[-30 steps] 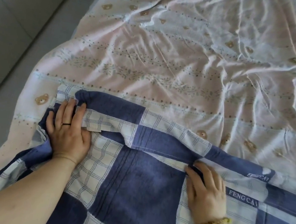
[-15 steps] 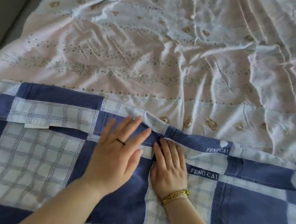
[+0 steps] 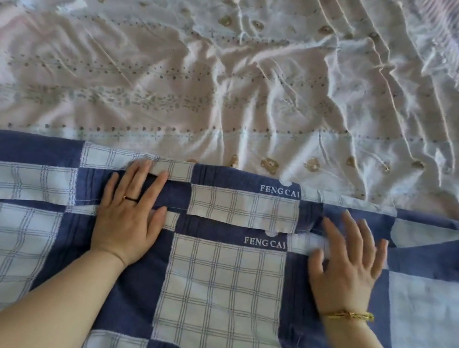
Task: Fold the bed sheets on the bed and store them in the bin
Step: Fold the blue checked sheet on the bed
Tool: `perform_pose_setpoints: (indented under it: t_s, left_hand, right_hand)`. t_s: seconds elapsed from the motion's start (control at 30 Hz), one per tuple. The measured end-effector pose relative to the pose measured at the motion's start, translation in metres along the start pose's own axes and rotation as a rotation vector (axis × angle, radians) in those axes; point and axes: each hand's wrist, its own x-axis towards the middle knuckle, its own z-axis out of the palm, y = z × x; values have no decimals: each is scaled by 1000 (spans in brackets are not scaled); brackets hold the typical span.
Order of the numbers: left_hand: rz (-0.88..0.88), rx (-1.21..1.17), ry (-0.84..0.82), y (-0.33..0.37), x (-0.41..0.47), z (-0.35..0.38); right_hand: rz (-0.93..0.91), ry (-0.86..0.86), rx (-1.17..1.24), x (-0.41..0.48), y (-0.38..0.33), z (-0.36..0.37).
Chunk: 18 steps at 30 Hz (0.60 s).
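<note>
Blue checked sheet fills the lower frame; I see left grip and right grip pressing it, fingers straight.

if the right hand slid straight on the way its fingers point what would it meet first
The right hand lies flat on the blue checked sheet, fingers pointing away from the person. Straight on it would likely cross that sheet's far folded edge first, then the wrinkled pink bear-print sheet.

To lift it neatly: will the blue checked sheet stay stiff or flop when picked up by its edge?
Probably floppy: the blue checked sheet lies folded over itself at its far edge. Likely light, as it lies thin. It may drag the wrinkled pale sheet beneath.
</note>
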Motion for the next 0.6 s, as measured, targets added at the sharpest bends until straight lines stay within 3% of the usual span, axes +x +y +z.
perform_pose_setpoints:
  t_s: [0.13,0.27,0.4,0.6]
  left_hand:
    - [5,-5,-11,3,2,-2]
    - [0,15,-15,5,3,-5]
    - [14,22,-32,6,5,-8]
    - [16,104,-75,6,2,-6]
  right_hand:
    - [-51,-141,-125,23,77,-6]
    - [-185,-118,-82,48,94,-17]
    - [-110,-21,36,9,106,-26]
    - [77,-65,26,-45,108,12]
